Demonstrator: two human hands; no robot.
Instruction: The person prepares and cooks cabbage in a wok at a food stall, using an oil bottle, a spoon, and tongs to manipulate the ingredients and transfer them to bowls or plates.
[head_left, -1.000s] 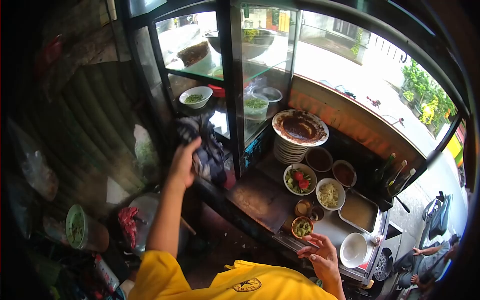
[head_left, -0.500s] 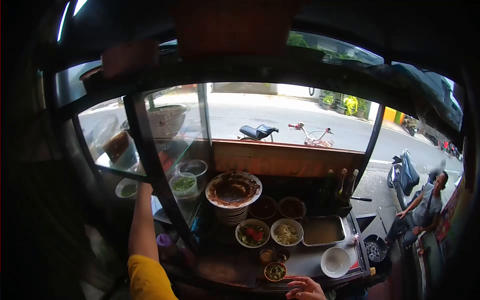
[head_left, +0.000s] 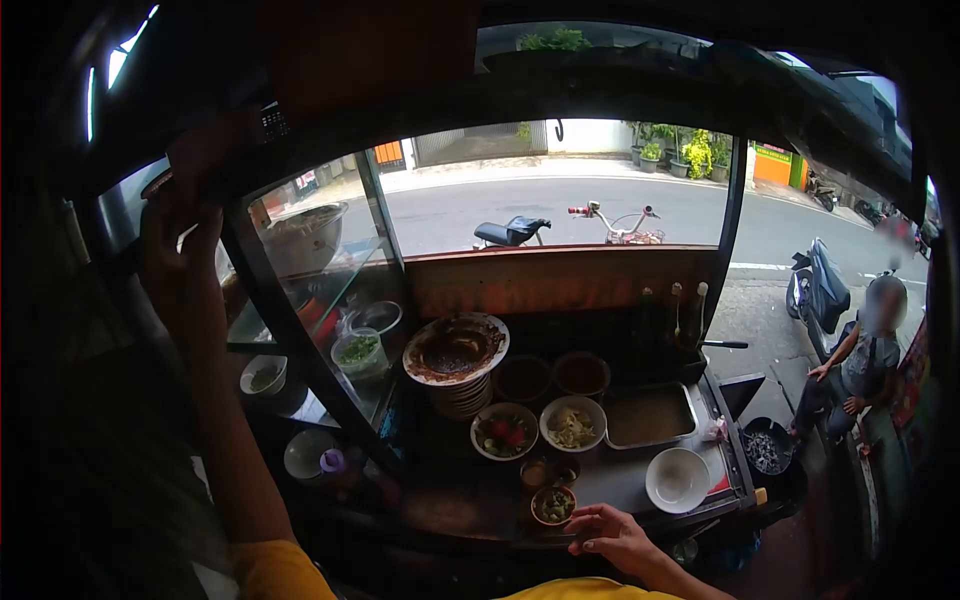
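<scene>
My left hand (head_left: 185,225) lifts into shadow, grip impossible to tell; my right hand (head_left: 612,538), loosely open, hovers by the pickle-green bowl (head_left: 553,505).

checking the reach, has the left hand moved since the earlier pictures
Yes, upward: the left hand was near the cabinet's bowl of greens and is now well above it.

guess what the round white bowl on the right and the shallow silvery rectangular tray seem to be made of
The round white bowl looks like smooth, glossy ceramic or melamine, judging by the soft sheen inside; which one, I can't tell. The shallow silvery rectangular tray is probably stainless steel, as its rim gleams like metal.
</scene>
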